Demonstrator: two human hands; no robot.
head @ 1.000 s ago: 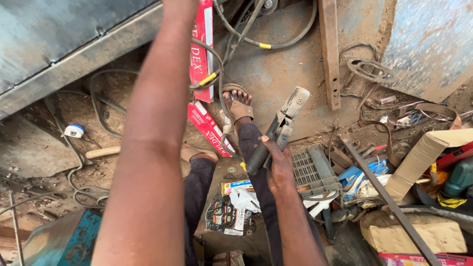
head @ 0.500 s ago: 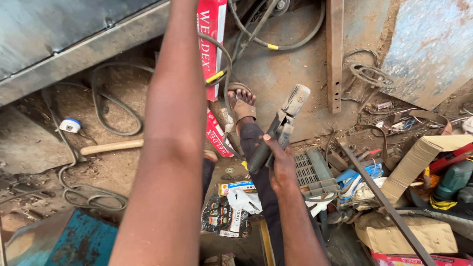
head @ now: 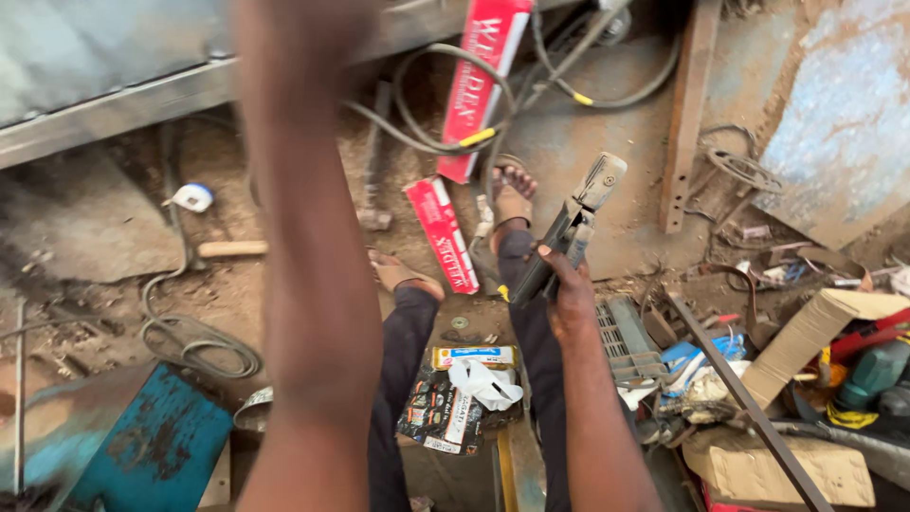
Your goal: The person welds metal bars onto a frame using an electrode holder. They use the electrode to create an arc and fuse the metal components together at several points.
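My right hand (head: 572,289) is shut on the dark handle of a clamp-like metal tool (head: 580,209) whose grey jaws point up and to the right. It hovers over my right leg, above my sandalled right foot (head: 513,194). My left forearm (head: 313,265) rises blurred through the left middle of the view, and its hand is cut off past the top edge. Between my knees lie small printed packets and a crumpled white wrapper (head: 464,389).
Two long red boxes (head: 479,76) (head: 442,232) and looping cables (head: 417,104) lie on the dirt floor ahead. A steel beam (head: 114,104) runs at upper left, and a blue metal box (head: 142,441) sits at lower left. Cardboard (head: 806,337), a green power tool (head: 867,374) and a slanted metal bar (head: 749,408) crowd the right.
My left arm has shifted rightward in the view and blurred with motion. My right hand keeps its grip on the clamp tool in nearly the same place.
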